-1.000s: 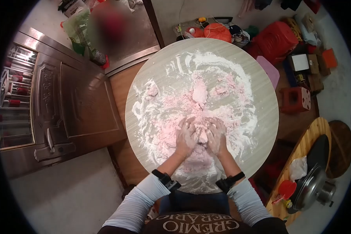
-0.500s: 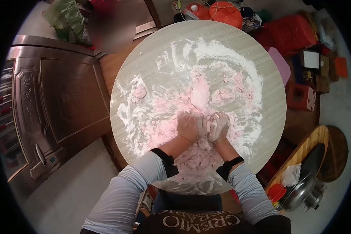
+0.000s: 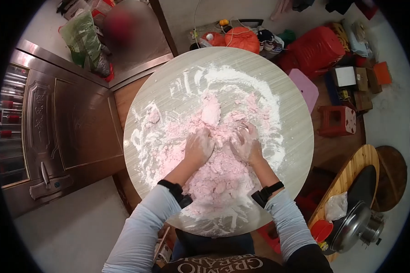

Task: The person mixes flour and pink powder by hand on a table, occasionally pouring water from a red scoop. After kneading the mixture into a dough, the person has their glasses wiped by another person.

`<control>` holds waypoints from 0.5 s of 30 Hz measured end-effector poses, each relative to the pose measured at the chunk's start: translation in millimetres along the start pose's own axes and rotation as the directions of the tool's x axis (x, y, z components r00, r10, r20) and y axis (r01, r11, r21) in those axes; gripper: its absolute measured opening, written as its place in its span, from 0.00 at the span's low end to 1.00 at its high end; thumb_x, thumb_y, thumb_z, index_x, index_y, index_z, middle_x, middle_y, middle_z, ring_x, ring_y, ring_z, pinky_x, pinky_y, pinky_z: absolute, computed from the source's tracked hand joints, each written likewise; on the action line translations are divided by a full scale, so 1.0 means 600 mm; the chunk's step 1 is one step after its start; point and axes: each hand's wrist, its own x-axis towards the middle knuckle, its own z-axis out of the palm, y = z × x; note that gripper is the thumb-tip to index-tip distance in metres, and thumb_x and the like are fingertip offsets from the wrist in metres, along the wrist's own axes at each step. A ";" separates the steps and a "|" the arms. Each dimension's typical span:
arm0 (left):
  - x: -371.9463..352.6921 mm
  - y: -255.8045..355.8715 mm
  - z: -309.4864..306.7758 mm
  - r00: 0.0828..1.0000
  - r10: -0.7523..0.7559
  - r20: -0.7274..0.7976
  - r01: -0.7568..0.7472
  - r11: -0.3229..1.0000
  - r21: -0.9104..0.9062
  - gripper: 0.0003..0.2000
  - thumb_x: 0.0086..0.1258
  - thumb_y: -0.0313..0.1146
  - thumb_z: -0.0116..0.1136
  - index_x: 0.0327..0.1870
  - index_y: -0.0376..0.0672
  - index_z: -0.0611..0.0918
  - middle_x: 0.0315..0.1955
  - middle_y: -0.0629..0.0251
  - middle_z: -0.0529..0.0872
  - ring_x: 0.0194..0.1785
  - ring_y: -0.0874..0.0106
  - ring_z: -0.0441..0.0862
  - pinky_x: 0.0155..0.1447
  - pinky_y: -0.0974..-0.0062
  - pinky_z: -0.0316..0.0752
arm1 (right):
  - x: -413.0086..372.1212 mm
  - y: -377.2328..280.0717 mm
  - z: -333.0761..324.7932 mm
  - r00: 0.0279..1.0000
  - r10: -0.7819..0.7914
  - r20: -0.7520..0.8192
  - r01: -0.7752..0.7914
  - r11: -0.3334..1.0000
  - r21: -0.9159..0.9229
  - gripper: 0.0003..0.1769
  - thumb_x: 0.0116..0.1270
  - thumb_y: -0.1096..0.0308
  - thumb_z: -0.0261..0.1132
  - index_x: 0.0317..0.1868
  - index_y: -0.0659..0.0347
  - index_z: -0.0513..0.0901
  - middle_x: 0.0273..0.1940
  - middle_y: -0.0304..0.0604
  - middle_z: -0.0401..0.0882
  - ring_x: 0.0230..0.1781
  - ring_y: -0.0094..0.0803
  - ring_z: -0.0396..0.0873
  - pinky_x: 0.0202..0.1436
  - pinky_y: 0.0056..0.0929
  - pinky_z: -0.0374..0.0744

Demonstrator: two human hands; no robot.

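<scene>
A round pale table [image 3: 291, 150] fills the centre of the head view, with crumbly pink dough [image 3: 216, 182] and white flour [image 3: 259, 86] spread over it. My left hand [image 3: 199, 146] rests on the left side of the crumbly mass, its fingers curled inward and their tips partly hidden. On the right side, my right hand [image 3: 247, 142] has its floury fingers spread and bent into the crumbs. A smoother pale pink lump [image 3: 211, 113] lies just beyond and between both hands. Black bands circle both wrists.
A brown metal door [image 3: 89, 123] stands at the left. Red stools [image 3: 336, 121], boxes [image 3: 362, 79] and a pink stool top [image 3: 304, 88] are at the right. A metal pot lid [image 3: 355, 227] and wooden boards lie lower right. Orange bags [image 3: 242, 40] sit behind the table.
My hands have moved apart from their close position at the middle, and my right hand's fingers have spread. The camera view has shifted, so the table appears lower and farther left.
</scene>
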 end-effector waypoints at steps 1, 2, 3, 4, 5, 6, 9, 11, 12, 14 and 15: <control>-0.014 -0.011 0.004 0.999 0.029 -0.018 -0.029 1.000 -0.002 0.16 0.68 0.42 0.51 0.47 0.39 0.78 0.46 0.49 0.79 0.51 0.53 0.77 0.54 0.54 0.66 | 0.003 0.028 -0.023 0.995 -0.092 -0.047 0.093 0.995 0.032 0.21 0.57 0.58 0.67 0.49 0.60 0.82 0.58 0.59 0.70 0.58 0.54 0.69 0.60 0.45 0.73; -0.021 -0.008 -0.006 0.999 0.043 -0.028 -0.043 0.999 -0.004 0.16 0.68 0.42 0.51 0.47 0.39 0.78 0.46 0.49 0.79 0.51 0.53 0.77 0.54 0.54 0.66 | 0.008 0.057 -0.047 0.978 -0.183 -0.095 0.189 0.980 0.059 0.23 0.57 0.60 0.68 0.52 0.59 0.80 0.59 0.57 0.69 0.59 0.53 0.68 0.62 0.44 0.72; -0.028 0.000 -0.022 0.999 0.045 0.005 -0.045 0.999 -0.014 0.16 0.68 0.43 0.51 0.45 0.38 0.79 0.48 0.49 0.77 0.51 0.53 0.75 0.54 0.53 0.66 | 0.025 0.087 -0.072 0.965 -0.226 -0.131 0.235 0.970 0.062 0.27 0.57 0.65 0.68 0.58 0.60 0.77 0.58 0.56 0.70 0.58 0.51 0.69 0.63 0.43 0.72; -0.032 0.006 -0.030 0.998 0.044 0.039 -0.043 0.999 -0.022 0.16 0.68 0.43 0.52 0.44 0.38 0.79 0.49 0.50 0.75 0.52 0.53 0.74 0.53 0.53 0.66 | 0.054 0.126 -0.080 0.964 -0.229 -0.139 0.238 0.970 0.055 0.27 0.57 0.65 0.68 0.58 0.60 0.77 0.58 0.56 0.70 0.58 0.51 0.69 0.63 0.43 0.72; -0.034 0.007 -0.030 0.998 0.051 0.034 -0.050 0.998 -0.022 0.16 0.68 0.43 0.52 0.44 0.38 0.79 0.49 0.50 0.75 0.52 0.53 0.74 0.53 0.53 0.66 | 0.088 0.171 -0.073 0.952 -0.155 -0.264 0.221 0.944 0.243 0.27 0.58 0.67 0.67 0.59 0.62 0.75 0.58 0.55 0.70 0.59 0.49 0.69 0.62 0.41 0.72; -0.034 0.008 -0.026 0.996 0.083 -0.043 -0.084 0.996 -0.014 0.16 0.68 0.42 0.52 0.43 0.37 0.80 0.48 0.51 0.75 0.52 0.53 0.73 0.54 0.54 0.66 | 0.119 0.203 -0.070 0.928 -0.059 -0.367 0.223 0.879 0.421 0.27 0.60 0.68 0.66 0.60 0.64 0.73 0.58 0.54 0.70 0.60 0.47 0.69 0.62 0.39 0.73; -0.020 0.011 -0.011 0.989 0.066 -0.129 -0.073 0.996 -0.044 0.15 0.66 0.41 0.53 0.42 0.37 0.81 0.47 0.52 0.75 0.52 0.53 0.72 0.54 0.55 0.65 | 0.185 0.243 -0.077 0.922 -0.151 -0.357 0.089 0.979 -0.183 0.28 0.63 0.74 0.62 0.64 0.66 0.67 0.60 0.50 0.70 0.62 0.41 0.69 0.64 0.35 0.73; -0.014 0.008 0.002 0.989 -0.007 -0.150 -0.008 0.995 -0.096 0.15 0.62 0.41 0.54 0.41 0.37 0.80 0.48 0.52 0.74 0.52 0.53 0.71 0.55 0.55 0.64 | 0.184 0.253 -0.013 0.977 0.026 -0.211 0.085 0.862 0.500 0.27 0.65 0.72 0.61 0.65 0.63 0.67 0.62 0.49 0.70 0.62 0.39 0.69 0.63 0.35 0.73; -0.010 0.007 0.006 0.989 -0.001 -0.150 -0.012 0.996 -0.092 0.15 0.62 0.41 0.54 0.41 0.37 0.80 0.48 0.52 0.74 0.52 0.53 0.71 0.55 0.55 0.64 | 0.168 0.223 0.007 0.997 0.047 -0.061 0.017 0.631 0.776 0.26 0.66 0.70 0.60 0.65 0.62 0.68 0.62 0.48 0.70 0.62 0.40 0.69 0.64 0.35 0.73; -0.006 0.007 0.012 0.988 -0.041 -0.149 0.027 0.995 -0.097 0.15 0.63 0.42 0.53 0.40 0.38 0.80 0.47 0.53 0.75 0.52 0.53 0.71 0.55 0.55 0.63 | 0.140 0.159 0.008 0.990 0.065 0.125 -0.139 0.320 0.937 0.24 0.67 0.68 0.59 0.64 0.61 0.71 0.62 0.48 0.71 0.62 0.42 0.70 0.65 0.37 0.72; -0.006 0.010 0.012 0.987 -0.037 -0.154 0.022 0.995 -0.097 0.15 0.63 0.42 0.53 0.40 0.38 0.80 0.47 0.53 0.75 0.52 0.53 0.71 0.55 0.55 0.63 | 0.128 0.127 -0.011 0.985 0.062 0.158 -0.170 0.313 0.934 0.23 0.68 0.67 0.58 0.63 0.61 0.72 0.62 0.49 0.72 0.62 0.43 0.71 0.66 0.38 0.72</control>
